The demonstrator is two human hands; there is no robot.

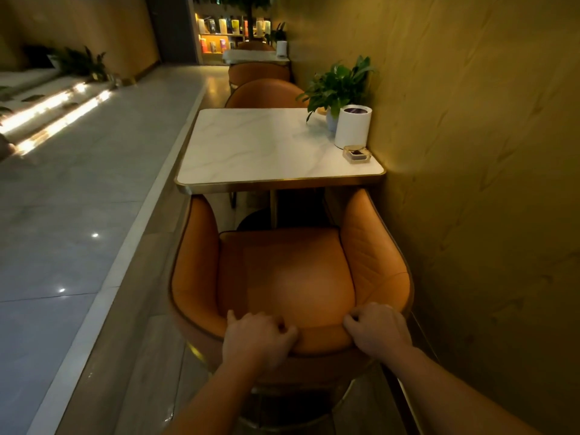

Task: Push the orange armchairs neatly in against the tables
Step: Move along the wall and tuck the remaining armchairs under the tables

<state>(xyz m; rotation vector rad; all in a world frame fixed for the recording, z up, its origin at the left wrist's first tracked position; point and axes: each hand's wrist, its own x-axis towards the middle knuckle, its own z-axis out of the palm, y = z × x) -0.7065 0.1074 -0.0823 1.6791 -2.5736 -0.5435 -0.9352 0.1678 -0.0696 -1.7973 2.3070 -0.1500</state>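
Hands, left and right, clasp the armchair backrest; we should push evenly, keeping it square to the table.

Café: marble tables, orange armchairs

left hand curled shut, right hand likewise, forearms extended
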